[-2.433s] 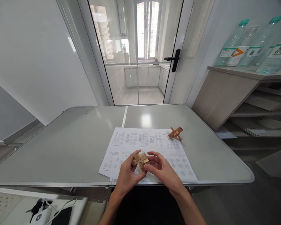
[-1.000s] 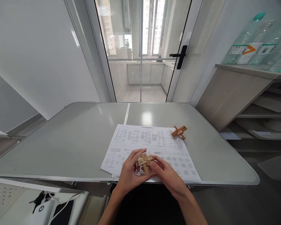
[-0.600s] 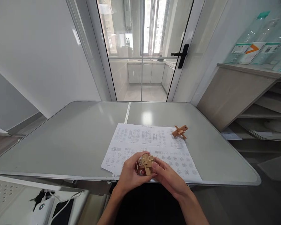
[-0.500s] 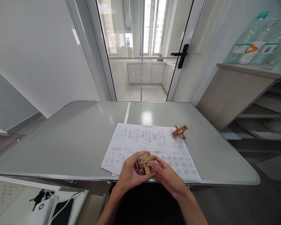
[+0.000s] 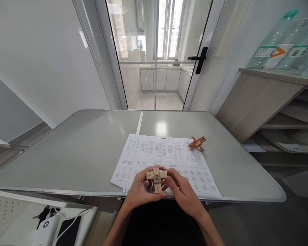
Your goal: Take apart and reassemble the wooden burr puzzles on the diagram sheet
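Observation:
A light wooden block puzzle (image 5: 157, 178), marked with numbers, is held up over the near edge of a printed sheet (image 5: 154, 147). My left hand (image 5: 141, 189) grips it from the left, fingers behind and thumb beneath. On the other side, my right hand (image 5: 181, 189) has its curled fingers against the puzzle's right side. A darker wooden cross-shaped puzzle (image 5: 197, 143) rests at the sheet's upper right corner.
The grey table (image 5: 74, 153) has a seam down its middle. A lower white surface at bottom left bears a power bank (image 5: 45, 232), a black phone (image 5: 69, 233) and cables. Plastic bottles (image 5: 284, 48) stand on a shelf unit (image 5: 267, 92) at right, and a glass door is beyond.
The light puzzle has turned in my hands, so different faces and a clear 2 now show. My right thumb has come off its front face.

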Demonstrator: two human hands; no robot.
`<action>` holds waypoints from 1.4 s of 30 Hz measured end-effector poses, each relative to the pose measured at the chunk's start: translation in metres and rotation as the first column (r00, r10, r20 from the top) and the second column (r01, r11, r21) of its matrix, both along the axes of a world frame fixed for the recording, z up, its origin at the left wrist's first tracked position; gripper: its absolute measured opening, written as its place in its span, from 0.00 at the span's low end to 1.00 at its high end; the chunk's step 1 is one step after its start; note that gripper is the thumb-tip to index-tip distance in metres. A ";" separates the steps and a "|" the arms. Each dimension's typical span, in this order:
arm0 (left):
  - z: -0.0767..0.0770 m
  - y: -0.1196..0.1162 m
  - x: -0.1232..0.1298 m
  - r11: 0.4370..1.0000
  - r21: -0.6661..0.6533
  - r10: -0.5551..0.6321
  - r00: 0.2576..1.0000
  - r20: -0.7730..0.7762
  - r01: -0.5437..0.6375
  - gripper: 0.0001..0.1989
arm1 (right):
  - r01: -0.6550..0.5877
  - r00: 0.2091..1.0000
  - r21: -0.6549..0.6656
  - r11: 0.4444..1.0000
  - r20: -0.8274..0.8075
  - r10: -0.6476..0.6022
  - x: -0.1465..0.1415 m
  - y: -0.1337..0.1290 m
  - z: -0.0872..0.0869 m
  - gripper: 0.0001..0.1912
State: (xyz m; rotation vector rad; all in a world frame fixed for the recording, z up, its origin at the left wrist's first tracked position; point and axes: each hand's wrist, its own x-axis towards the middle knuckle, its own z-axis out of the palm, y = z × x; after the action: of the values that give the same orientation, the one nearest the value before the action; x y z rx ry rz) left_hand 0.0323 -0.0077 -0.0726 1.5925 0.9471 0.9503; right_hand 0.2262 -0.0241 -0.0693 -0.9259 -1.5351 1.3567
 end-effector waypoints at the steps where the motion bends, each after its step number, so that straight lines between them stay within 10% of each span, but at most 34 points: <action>1: 0.000 0.000 0.000 1.000 -0.001 -0.005 1.000 -0.003 0.005 0.36 | 0.007 0.999 0.034 0.999 0.031 -0.009 -0.001 0.000 0.000 0.16; 7: 0.004 -0.001 0.001 0.999 0.046 -0.014 0.999 -0.029 0.015 0.38 | 0.069 0.984 0.133 0.989 0.154 -0.090 -0.006 0.001 -0.005 0.19; 17: -0.002 -0.002 0.000 1.000 0.016 -0.023 0.999 -0.032 0.024 0.44 | 0.061 0.998 -0.147 0.987 0.007 -0.060 -0.010 0.001 -0.002 0.27; 25: -0.008 0.001 0.003 0.993 0.040 0.113 0.994 -0.008 -0.112 0.41 | 0.335 0.856 -0.469 0.817 -0.211 -0.473 0.036 0.020 -0.012 0.27; 32: -0.010 0.001 0.005 0.991 0.042 0.134 0.986 -0.095 -0.130 0.31 | 0.692 0.720 -0.317 0.649 0.229 -0.655 0.098 0.044 -0.030 0.28; 42: -0.003 0.001 0.006 0.992 0.039 0.127 0.978 -0.164 -0.123 0.23 | 0.738 0.593 -0.092 0.668 0.561 -0.578 0.110 0.056 -0.032 0.35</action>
State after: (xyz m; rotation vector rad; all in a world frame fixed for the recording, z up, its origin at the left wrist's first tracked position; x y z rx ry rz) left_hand 0.0387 -0.0065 -0.0760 1.6717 1.1656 0.9308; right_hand 0.3358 0.0323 -0.1010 -1.9570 -1.0860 0.8245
